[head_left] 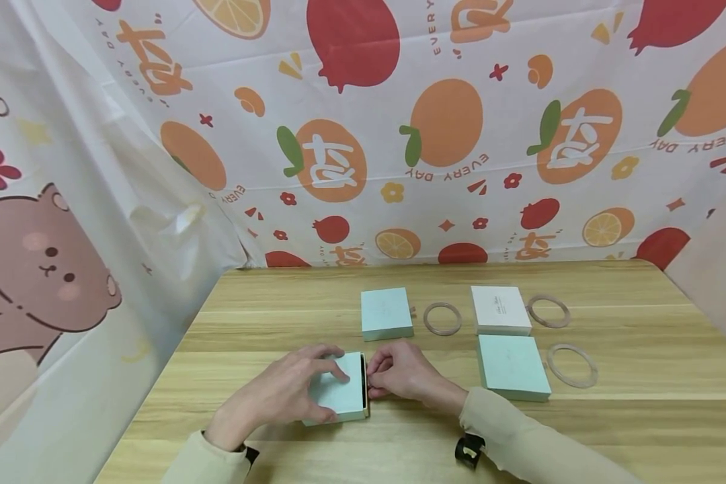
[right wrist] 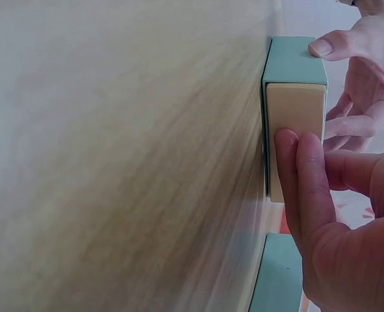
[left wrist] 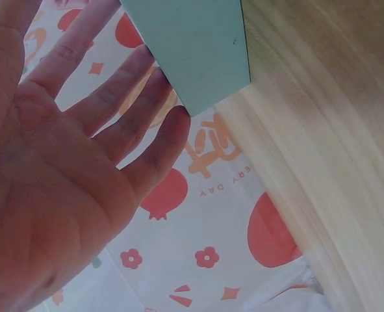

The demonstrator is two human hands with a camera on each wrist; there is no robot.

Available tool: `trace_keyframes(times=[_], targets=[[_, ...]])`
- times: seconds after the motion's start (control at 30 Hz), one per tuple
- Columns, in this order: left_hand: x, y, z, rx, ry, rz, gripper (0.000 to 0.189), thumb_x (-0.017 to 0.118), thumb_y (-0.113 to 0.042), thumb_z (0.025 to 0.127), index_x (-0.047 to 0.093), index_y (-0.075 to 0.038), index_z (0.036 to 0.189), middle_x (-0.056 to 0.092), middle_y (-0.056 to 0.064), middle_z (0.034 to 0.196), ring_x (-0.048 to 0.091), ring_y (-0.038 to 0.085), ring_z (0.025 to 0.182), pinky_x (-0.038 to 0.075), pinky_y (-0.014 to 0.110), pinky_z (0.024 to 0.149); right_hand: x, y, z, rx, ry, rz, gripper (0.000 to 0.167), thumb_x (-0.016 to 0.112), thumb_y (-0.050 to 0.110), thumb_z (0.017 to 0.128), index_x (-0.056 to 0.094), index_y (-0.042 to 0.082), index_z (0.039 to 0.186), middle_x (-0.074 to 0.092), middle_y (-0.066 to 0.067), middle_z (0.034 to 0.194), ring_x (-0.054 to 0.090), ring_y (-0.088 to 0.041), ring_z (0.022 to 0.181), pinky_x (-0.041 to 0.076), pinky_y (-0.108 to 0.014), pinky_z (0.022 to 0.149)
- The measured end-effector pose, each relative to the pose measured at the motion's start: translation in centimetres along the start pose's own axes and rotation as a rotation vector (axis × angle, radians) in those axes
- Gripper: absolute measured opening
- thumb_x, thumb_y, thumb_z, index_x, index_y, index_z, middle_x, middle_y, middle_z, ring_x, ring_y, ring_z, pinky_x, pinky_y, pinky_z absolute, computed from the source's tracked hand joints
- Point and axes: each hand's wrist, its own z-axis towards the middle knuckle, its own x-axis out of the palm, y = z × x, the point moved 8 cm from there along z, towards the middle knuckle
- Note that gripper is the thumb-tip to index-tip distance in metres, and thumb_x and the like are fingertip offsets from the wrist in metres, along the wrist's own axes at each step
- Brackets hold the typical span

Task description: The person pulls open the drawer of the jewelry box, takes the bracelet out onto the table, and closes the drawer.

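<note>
A mint-green drawer box (head_left: 333, 396) lies flat near the table's front. My left hand (head_left: 281, 393) holds it, its thumb on the near side and its fingers over the top and far side. The cream inner drawer (right wrist: 295, 107) sticks out slightly at the right end, with a dark slit of its inside showing in the head view. My right hand (head_left: 402, 373) touches that end. In the right wrist view, two nearly straight fingertips (right wrist: 308, 146) press on the drawer's face. The left wrist view shows fingertips at the edge of the box (left wrist: 198, 52).
Behind stand another mint box (head_left: 387, 314), a white box (head_left: 501, 309) and a larger mint box (head_left: 513, 366). Right of each lies a pale bangle: one (head_left: 442, 333) mid-table, one (head_left: 550, 327) at the back, one (head_left: 575, 386) nearer. A fruit-print curtain (head_left: 387, 222) hangs behind the table.
</note>
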Motion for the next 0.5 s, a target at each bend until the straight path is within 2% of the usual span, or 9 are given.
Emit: trace_keyframes(times=[0.5], targets=[[-0.27, 0.3, -0.18, 0.007, -0.01, 0.006, 0.04, 0.091, -0.033, 0.071, 0.076, -0.028, 0.107, 0.06, 0.001, 0.142, 0.061, 0.024, 0.123, 0.055, 0.044, 0.096, 0.28, 0.22, 0.12, -0.007, 0.005, 0.048, 0.004, 0.069, -0.006, 0.087, 0.07, -0.005, 0.091, 0.066, -0.008, 0.077, 0.072, -0.016, 0.066, 0.062, -0.029, 0.066]])
